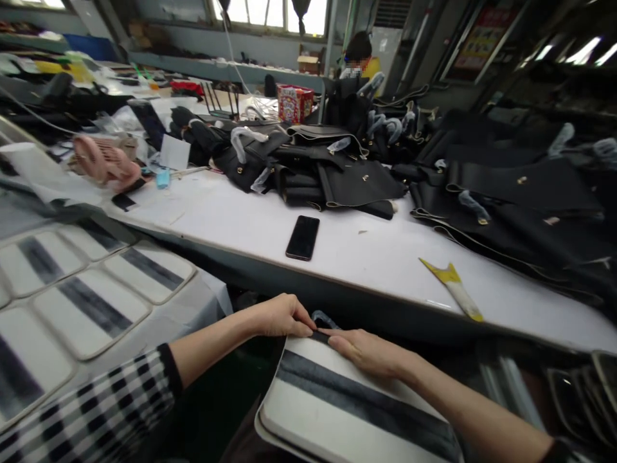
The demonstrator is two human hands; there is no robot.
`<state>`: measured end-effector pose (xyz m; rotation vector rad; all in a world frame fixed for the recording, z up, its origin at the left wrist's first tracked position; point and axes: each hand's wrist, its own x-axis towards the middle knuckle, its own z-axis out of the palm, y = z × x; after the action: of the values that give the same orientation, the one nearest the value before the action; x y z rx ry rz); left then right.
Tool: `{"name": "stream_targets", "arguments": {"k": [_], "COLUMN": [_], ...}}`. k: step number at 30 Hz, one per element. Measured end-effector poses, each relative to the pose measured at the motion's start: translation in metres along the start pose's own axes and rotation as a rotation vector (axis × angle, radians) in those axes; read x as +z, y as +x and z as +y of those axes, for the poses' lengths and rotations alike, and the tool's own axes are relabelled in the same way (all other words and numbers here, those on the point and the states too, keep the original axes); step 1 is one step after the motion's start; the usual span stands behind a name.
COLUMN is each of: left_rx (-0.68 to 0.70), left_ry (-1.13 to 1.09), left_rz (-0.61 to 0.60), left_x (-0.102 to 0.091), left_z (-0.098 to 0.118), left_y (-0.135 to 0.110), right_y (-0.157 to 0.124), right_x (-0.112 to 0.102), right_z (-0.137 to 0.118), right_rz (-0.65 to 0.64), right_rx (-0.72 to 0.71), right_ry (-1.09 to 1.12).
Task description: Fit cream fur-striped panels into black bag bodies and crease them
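Observation:
A white panel with a dark grey stripe [337,399] lies in front of me, below the table edge. My left hand [279,316] is closed in a pinch on the panel's far edge, at the end of the stripe. My right hand [366,352] rests on the same edge, its fingers pressed together on a dark strip there. The fingertips of both hands nearly touch. A striped sleeve covers my left upper arm.
Several matching striped panels [81,289] lie on a surface at left. On the white table [250,222] are a black phone [303,237], a yellow-and-white scraper [453,286], piles of black leather pieces [506,199], a pink fan [103,161]. A person sits at the back.

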<state>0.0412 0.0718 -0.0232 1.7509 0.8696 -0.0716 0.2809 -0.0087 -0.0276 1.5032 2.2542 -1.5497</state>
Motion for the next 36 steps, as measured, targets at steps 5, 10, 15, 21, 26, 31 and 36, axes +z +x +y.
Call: {"name": "stream_targets", "arguments": {"k": [5, 10, 15, 21, 26, 31, 36], "left_rx": [-0.059, -0.079, -0.096, -0.054, -0.062, -0.044, -0.05], "left_ry": [0.112, 0.146, 0.147, 0.198, 0.245, 0.319, 0.302], "left_rz": [-0.056, -0.101, -0.165, -0.194, -0.198, -0.17, -0.222], "left_x": [-0.002, -0.004, -0.01, -0.01, -0.009, -0.007, -0.001], "left_z": [0.013, 0.011, 0.006, 0.01, 0.012, 0.022, 0.029], "left_y": [0.013, 0.012, 0.016, 0.027, 0.022, 0.025, 0.034], "right_y": [-0.053, -0.098, -0.115, -0.075, -0.026, -0.003, -0.003], "right_x": [-0.013, -0.017, -0.022, -0.018, -0.008, -0.003, -0.005], "right_z": [0.032, 0.059, 0.073, 0.053, 0.021, 0.001, 0.002], "right_rz": [-0.075, -0.07, -0.083, -0.05, -0.047, -0.03, -0.049], "right_rx": [0.059, 0.119, 0.15, 0.173, 0.048, 0.056, 0.072], "right_ry": [0.097, 0.17, 0.255, 0.183, 0.166, 0.054, 0.014]}}
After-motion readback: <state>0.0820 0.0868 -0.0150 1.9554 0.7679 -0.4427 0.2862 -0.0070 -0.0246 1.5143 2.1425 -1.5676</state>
